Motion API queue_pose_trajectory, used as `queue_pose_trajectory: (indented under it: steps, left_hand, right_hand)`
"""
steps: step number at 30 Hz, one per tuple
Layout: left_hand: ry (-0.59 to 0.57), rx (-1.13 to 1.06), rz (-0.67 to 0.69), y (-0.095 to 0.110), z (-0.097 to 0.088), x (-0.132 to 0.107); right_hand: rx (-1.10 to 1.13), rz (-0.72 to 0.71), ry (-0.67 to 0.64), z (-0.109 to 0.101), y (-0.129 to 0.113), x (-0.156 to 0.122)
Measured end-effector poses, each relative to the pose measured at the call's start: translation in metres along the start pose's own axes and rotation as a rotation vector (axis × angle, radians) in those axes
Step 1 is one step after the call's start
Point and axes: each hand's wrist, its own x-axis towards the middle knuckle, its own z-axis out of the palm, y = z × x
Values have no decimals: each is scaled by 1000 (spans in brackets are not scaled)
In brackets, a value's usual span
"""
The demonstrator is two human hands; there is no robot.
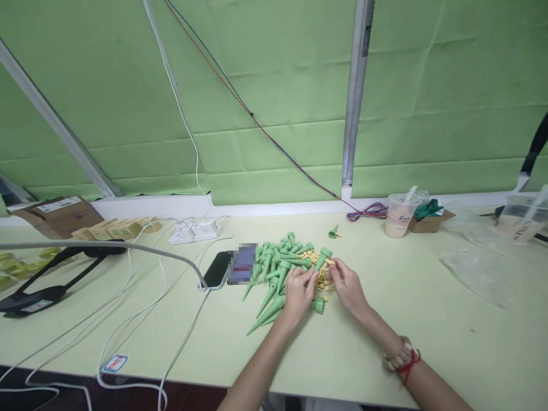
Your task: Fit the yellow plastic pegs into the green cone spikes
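A heap of green plastic cone spikes (274,268) lies on the pale green table (428,342), with a small pile of little yellow parts (320,274) at its right side. My left hand (299,291) rests with curled fingers over the heap's near edge and grips one green spike. My right hand (346,281) pinches a small yellow part at the tip of a green spike (322,258). One short green piece (318,305) lies between my wrists. Another green piece (333,232) sits alone farther back.
A phone (217,269) and a second blurred one (243,264) lie left of the heap. White cables and a power strip (194,230) cross the left side. Cardboard boxes (60,214) stand far left. A plastic cup (398,216), clear bags (475,268) and a tub (520,217) are at right.
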Motion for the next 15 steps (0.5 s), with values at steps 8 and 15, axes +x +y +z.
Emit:
queue_pose_trajectory:
  steps: [8,15]
  left_hand:
    - [84,-68,46,-6,-4,2]
    - [55,-157,-63,-3,-7,4]
  right_hand:
    - [288,154,-37,16,-1,-11]
    - [290,115,-46,18,5,-5]
